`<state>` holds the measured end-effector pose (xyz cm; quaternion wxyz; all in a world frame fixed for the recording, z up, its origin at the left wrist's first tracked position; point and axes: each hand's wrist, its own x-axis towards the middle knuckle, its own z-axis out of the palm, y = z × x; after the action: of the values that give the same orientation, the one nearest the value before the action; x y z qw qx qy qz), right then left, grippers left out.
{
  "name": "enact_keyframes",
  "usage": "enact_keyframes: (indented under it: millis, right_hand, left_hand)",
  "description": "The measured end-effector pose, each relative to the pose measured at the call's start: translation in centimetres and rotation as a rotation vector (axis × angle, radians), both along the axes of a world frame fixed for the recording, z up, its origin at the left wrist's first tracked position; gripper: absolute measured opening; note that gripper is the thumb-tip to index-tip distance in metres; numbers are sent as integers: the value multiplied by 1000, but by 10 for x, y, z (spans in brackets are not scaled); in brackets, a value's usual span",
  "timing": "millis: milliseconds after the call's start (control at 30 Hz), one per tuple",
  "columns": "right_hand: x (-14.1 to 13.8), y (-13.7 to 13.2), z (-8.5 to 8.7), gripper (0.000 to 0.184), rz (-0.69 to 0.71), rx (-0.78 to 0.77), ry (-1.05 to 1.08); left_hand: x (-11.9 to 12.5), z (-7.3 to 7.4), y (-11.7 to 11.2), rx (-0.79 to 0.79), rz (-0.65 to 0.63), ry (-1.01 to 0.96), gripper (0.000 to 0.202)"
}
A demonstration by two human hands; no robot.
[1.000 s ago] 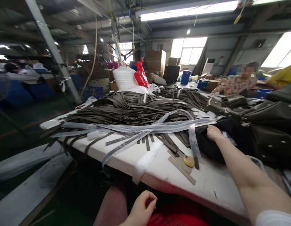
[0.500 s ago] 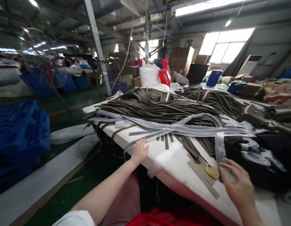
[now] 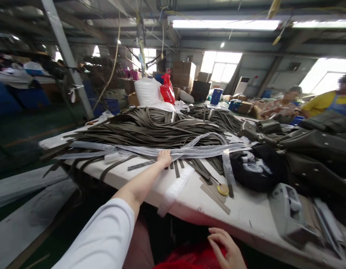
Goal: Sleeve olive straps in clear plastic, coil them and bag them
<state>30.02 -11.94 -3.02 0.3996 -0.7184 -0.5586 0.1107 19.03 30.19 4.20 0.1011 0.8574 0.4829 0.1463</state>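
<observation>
My left hand (image 3: 164, 158) touches the translucent plastic strips (image 3: 200, 152); can't judge whether its fingers are closed. Right hand (image 3: 228, 248), nearer me: half-open, apparently empty. Risk: tugging strips could drag askew the dark straps (image 3: 128, 129) beyond my left.

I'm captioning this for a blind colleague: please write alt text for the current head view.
A person's left hand reaches to translucent strips lying over dark straps heaped on a white table. The right hand, half-curled, is nearer the body; a black bundle and grey device sit farther right.
</observation>
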Motion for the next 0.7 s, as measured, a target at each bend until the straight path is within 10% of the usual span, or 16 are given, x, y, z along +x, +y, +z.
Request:
enact_keyframes:
  millis: [367,600,700]
  right_hand:
    - [21,-17,-1,30,-42,-68,166]
    - [14,44,23,63,-20,-31,1083]
    - [30,70,44,59,-41,70,1440]
  left_hand:
    - [-2,42,-35,166,-98,112,31]
    - [-59,45,-170,111,-403,137,24]
    - [-86,30,-236,-165,-604,114,15]
